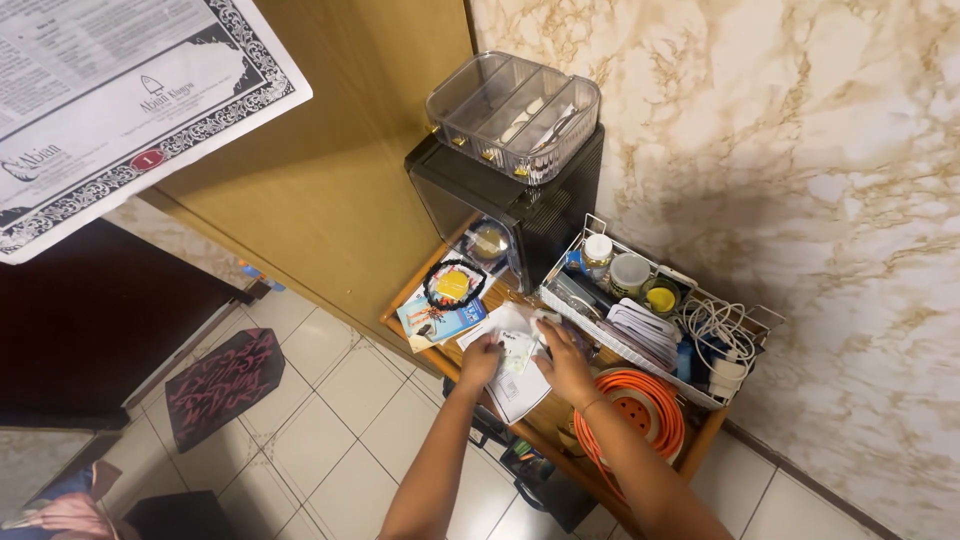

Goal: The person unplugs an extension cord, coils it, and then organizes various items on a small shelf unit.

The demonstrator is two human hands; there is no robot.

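Both my hands rest on a loose pile of white papers (517, 385) lying on a small wooden shelf (455, 360). My left hand (481, 361) presses the left side of the pile, fingers curled on the sheets. My right hand (562, 360) grips the right side, with a small white slip between the two hands. Whether any sheet is lifted cannot be told.
A black appliance (520, 205) with a clear compartment tray (515, 115) on top stands behind. A wire basket (650, 310) holds jars, cables and envelopes. An orange cable reel (640, 410), a booklet with a yellow item (445, 300), a wooden panel, a marble wall and a tiled floor surround it.
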